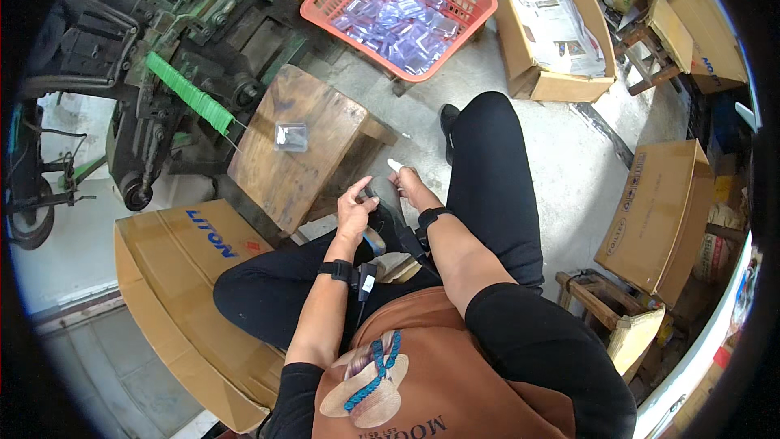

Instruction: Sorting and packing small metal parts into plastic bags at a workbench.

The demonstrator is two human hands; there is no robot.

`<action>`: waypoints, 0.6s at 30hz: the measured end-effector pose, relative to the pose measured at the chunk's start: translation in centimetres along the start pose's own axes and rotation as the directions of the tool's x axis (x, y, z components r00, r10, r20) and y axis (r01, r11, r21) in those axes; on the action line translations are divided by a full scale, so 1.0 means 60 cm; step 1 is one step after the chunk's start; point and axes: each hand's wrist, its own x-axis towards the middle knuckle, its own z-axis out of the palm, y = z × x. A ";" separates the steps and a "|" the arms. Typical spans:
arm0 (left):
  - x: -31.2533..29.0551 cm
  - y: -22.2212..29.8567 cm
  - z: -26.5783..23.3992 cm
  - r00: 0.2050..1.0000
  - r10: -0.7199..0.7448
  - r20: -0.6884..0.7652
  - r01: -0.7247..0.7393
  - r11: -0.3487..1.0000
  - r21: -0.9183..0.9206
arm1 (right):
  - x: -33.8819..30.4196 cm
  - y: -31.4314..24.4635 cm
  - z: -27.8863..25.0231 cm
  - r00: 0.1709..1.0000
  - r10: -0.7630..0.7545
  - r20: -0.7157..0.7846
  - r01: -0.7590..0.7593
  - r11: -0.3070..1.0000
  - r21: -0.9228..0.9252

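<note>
My left hand (355, 210) is over my lap, fingers bent, with a gap between thumb and forefinger; I see nothing held in it. Beside it my right hand (414, 189) is closed, with a small white piece (395, 165) at its fingertips; whether this is held or wrapped round a finger I cannot tell. The hands are apart from each other. Ahead and left, a clear plastic case (291, 136) lies on a low wooden table (284, 183), touched by neither hand. Each wrist wears a black strap.
A red basket (325, 23) of clear plastic cases stands ahead. Right of it is a cardboard box (561, 88) of papers. A dark machine (195, 41) with a green coil (191, 96) fills the far left. Cardboard boxes stand at left (183, 248) and right (650, 215).
</note>
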 end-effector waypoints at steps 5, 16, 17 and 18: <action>-0.003 0.001 -0.001 1.000 -0.027 0.000 0.027 0.999 -0.044 | -0.005 -0.001 0.001 1.000 0.001 -0.005 -0.001 1.000 -0.002; -0.024 -0.001 -0.013 0.983 -0.073 -0.171 0.041 0.983 -0.182 | 0.024 0.017 0.028 1.000 0.023 -0.013 -0.025 0.994 -0.109; -0.029 -0.007 -0.025 0.978 -0.145 -0.150 0.127 0.984 -0.122 | 0.028 0.016 0.040 0.994 0.030 -0.102 -0.048 0.983 -0.180; -0.030 -0.015 -0.032 0.969 -0.214 -0.123 0.209 0.976 -0.059 | 0.048 0.014 0.027 0.995 0.021 -0.099 -0.039 0.982 -0.185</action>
